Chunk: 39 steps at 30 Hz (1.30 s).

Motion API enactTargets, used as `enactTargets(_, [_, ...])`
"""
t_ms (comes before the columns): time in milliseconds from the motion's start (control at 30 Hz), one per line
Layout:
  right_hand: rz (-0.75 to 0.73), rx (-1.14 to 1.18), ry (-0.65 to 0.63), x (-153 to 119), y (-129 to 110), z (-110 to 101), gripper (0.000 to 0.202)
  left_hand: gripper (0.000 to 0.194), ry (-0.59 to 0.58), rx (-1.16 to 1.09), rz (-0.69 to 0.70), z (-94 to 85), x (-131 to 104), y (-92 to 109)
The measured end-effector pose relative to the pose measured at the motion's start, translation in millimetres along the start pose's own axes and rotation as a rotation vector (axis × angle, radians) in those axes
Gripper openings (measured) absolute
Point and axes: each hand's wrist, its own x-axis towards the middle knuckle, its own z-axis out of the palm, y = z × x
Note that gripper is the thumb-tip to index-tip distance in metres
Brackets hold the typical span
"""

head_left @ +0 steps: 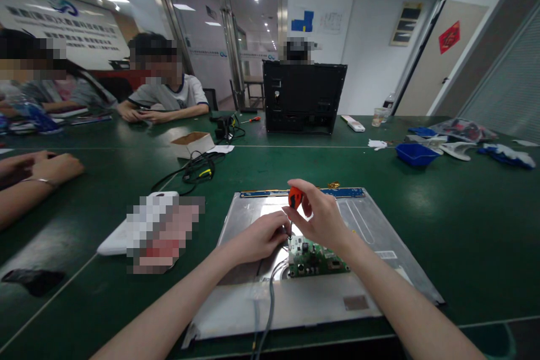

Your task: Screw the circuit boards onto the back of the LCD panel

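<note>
A screwdriver (295, 197) with an orange and black handle stands nearly upright in my right hand (323, 216), which is closed around the handle. Its thin shaft points down at the upper left corner of a green circuit board (317, 257). My left hand (270, 235) is closed, with its fingertips beside the shaft at the board's edge; what they pinch, if anything, is hidden. Under both hands lies a flat silver display panel (312, 301) with a blue strip along its far edge. A grey cable (271, 304) runs from near the board over the panel's front edge.
Left of the panel lie a white device (113, 239), black cables (194, 171) and an open cardboard box (193, 144). A black monitor housing (304, 95) stands at the back. A blue tray (415, 154) and gloves (508, 154) are at right. Other people sit at left and behind.
</note>
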Motion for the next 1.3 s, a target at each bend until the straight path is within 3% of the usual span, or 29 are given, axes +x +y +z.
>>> enactTargets(567, [0.036, 0.055, -0.004, 0.4, -2.9, -2.3, 0.043, 0.015, -0.001, -0.021, -0.007, -1.7, -0.1, 5.7])
enactTargets(967, [0.009, -0.088, 0.032, 0.7, -0.1, 0.7, 0.03, 0.011, -0.002, 0.012, -0.02, -0.9, -0.6, 2.4])
enactTargets(1300, [0.034, 0.065, -0.027, 0.2, -3.3, -5.3, 0.046, 0.015, -0.008, -0.016, -0.005, -1.4, 0.5, 2.6])
